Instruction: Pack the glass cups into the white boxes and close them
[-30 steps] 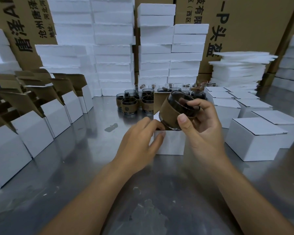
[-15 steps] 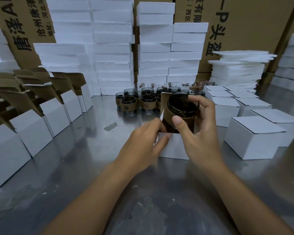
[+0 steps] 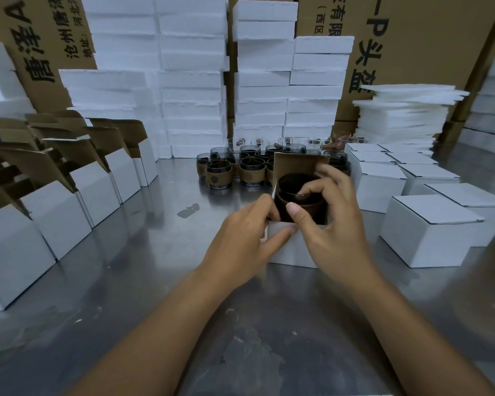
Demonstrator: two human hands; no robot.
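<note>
At centre, a brown-sleeved dark glass cup [image 3: 309, 210], gripped by the right hand [image 3: 335, 224], is held partly inside an open white cardboard box [image 3: 286, 250] pinched by the left hand [image 3: 240, 241]. Closed white boxes [image 3: 429, 232] are seen at right. Open empty boxes [image 3: 57, 215] at left and loose cups [image 3: 249, 170] behind are not yet packed.

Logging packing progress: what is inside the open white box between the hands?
A dark glass cup with a brown sleeve, gripped by the right hand. The box walls and that hand cover its base and the box floor.
</note>
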